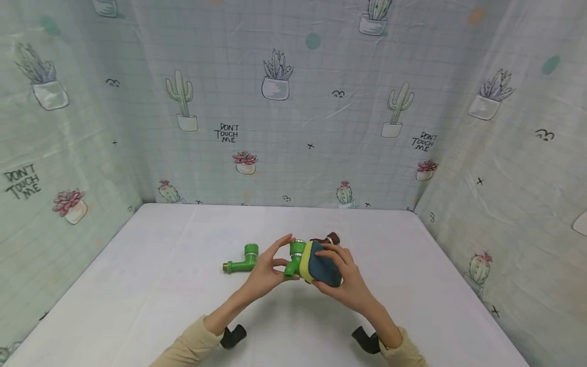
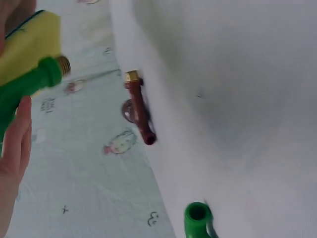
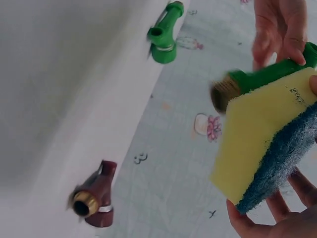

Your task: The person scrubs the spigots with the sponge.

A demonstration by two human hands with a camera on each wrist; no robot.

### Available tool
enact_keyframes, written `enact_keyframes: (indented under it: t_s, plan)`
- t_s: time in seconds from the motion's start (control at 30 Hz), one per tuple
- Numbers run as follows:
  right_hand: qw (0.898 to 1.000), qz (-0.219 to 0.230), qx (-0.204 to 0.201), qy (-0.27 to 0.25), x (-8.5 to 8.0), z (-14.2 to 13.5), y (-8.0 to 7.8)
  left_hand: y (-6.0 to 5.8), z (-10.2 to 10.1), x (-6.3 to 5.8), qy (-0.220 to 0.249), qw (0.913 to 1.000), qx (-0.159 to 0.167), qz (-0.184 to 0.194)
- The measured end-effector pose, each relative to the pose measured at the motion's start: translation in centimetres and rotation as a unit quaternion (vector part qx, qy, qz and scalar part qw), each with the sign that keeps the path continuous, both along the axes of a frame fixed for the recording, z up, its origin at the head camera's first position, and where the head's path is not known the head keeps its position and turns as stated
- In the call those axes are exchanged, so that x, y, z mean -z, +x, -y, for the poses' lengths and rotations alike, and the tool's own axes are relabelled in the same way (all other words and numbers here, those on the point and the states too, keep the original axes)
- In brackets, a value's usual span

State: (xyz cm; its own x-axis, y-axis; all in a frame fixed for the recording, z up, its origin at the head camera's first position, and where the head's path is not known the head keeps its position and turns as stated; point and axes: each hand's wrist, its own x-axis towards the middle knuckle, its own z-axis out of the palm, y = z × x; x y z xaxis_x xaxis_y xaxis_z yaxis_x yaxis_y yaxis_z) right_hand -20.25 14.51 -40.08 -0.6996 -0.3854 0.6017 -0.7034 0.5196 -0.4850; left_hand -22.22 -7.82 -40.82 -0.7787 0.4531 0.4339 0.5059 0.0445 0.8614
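Observation:
Raised over the table, a green plastic tap point(image 1: 297, 248) with a ribbed knob and a brass threaded end is gripped by my left hand point(image 1: 266, 275), thumb and fingers on either side. My right hand point(image 1: 346, 280) holds a sponge point(image 1: 324, 269), yellow on one face and dark blue scouring pad on the other. The yellow face lies against the tap's side in the head view. In the right wrist view, the brass thread point(image 3: 225, 94) sticks out past the sponge's edge, and the fingers spread over the blue side.
Left of my hands, a second green tap point(image 1: 243, 265) lies on the white table point(image 1: 137, 285). A dark red-brown tap point(image 1: 332, 238) rests behind the sponge, partly covered by it. Patterned cloth point(image 1: 302, 117) walls the table at the back and sides. Black pieces point(image 1: 234, 337) show by both wrists.

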Motion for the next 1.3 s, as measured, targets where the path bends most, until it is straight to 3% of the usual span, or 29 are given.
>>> enact_keyframes:
  t_s: [0.07,0.13,0.23,0.3,0.37,0.5,0.57,0.77,0.93,1.1,1.3]
  plan:
    - [1.000,-0.001,-0.007,-0.002,-0.3,0.3,0.1,0.3,0.6,-0.8,0.021,0.9973,0.047,0.052]
    - [1.000,-0.003,-0.013,-0.002,-0.6,0.5,0.2,0.5,1.5,-1.6,0.038,0.9892,0.103,0.097]
    - [1.000,-0.008,-0.017,-0.004,-0.7,0.4,0.4,0.3,2.7,-2.5,0.092,0.9662,0.177,0.163]
    - [1.000,-0.012,-0.017,-0.004,-0.7,0.4,0.4,0.3,3.1,-2.8,0.125,0.9525,0.188,0.204]
    - [1.000,-0.017,-0.022,0.001,-0.7,0.4,0.4,0.4,2.9,-2.9,0.132,0.9475,0.169,0.237]
    - [0.999,-0.027,-0.038,0.025,-0.6,0.5,0.3,0.7,2.2,-2.6,0.096,0.9495,0.098,0.282]
    - [0.998,-0.033,-0.040,0.036,-0.5,0.5,0.3,0.8,1.9,-2.2,0.089,0.9464,0.082,0.300]
    - [0.997,-0.038,-0.041,0.057,-0.4,0.4,0.6,1.0,2.0,-1.5,0.101,0.9230,0.085,0.361]
    - [0.996,-0.044,-0.038,0.067,-0.3,0.5,0.7,1.2,1.9,-1.4,0.090,0.9164,0.091,0.379]
    - [0.994,-0.056,-0.035,0.083,-0.2,0.8,0.8,1.8,1.9,-1.3,0.075,0.9178,0.053,0.386]
    - [0.994,-0.070,-0.016,0.087,-0.1,1.2,1.0,2.1,2.0,-1.4,0.055,0.9315,0.018,0.359]
